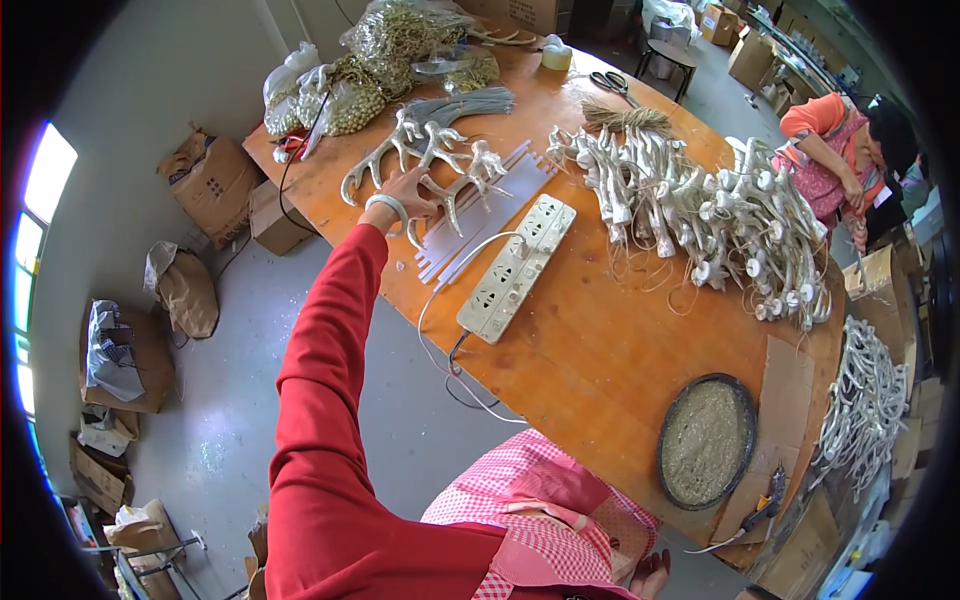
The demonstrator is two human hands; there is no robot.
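Antler piece at my eleven o'clock on the surface. Power strip just right of it, antler heap at two, round tray nearest, at three.

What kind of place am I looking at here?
Probably a small craft workshop: a heap of pale antler-shaped pieces covers the orange wooden worktable, brown cardboard boxes line the floor, and another person works at the table's far end.

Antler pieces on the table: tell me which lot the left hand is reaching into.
The small loose group of antlers under the left hand, near the table's far left corner, not the big tangled heap further right.
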